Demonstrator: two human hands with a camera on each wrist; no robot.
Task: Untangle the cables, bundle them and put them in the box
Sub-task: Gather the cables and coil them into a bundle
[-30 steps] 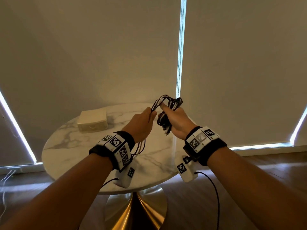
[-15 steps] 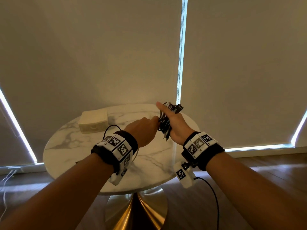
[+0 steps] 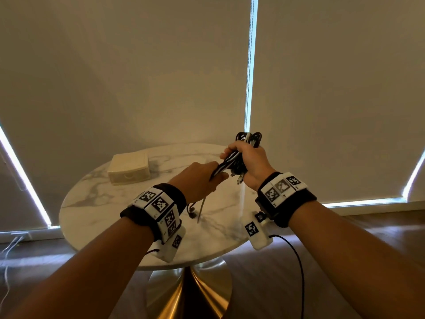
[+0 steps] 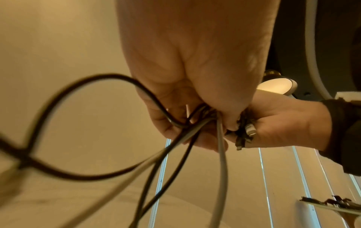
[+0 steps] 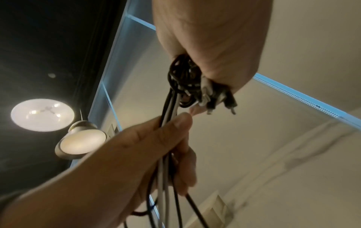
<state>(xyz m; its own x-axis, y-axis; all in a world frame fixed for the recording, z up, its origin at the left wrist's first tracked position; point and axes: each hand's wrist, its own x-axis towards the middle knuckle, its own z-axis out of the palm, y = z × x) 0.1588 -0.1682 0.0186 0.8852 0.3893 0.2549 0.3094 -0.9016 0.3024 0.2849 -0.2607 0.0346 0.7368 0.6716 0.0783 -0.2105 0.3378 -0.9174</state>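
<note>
My right hand (image 3: 249, 163) fisted round the coiled cables (image 3: 236, 157) above the table (image 3: 96, 203), my left hand (image 3: 197, 180) pinching their loose strands, box (image 3: 128, 169) well left of the coil.

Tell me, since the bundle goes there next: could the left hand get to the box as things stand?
Probably yes: the box sits uncovered on the table beyond the left hand, nothing between them, but that hand grips loose cables.

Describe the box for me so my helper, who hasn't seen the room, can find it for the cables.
Start at the round marble table on its gold pedestal. The box sits on its far left part, well left of the hands. It is small, cream, rectangular and closed, the only thing lying on the tabletop.
</note>
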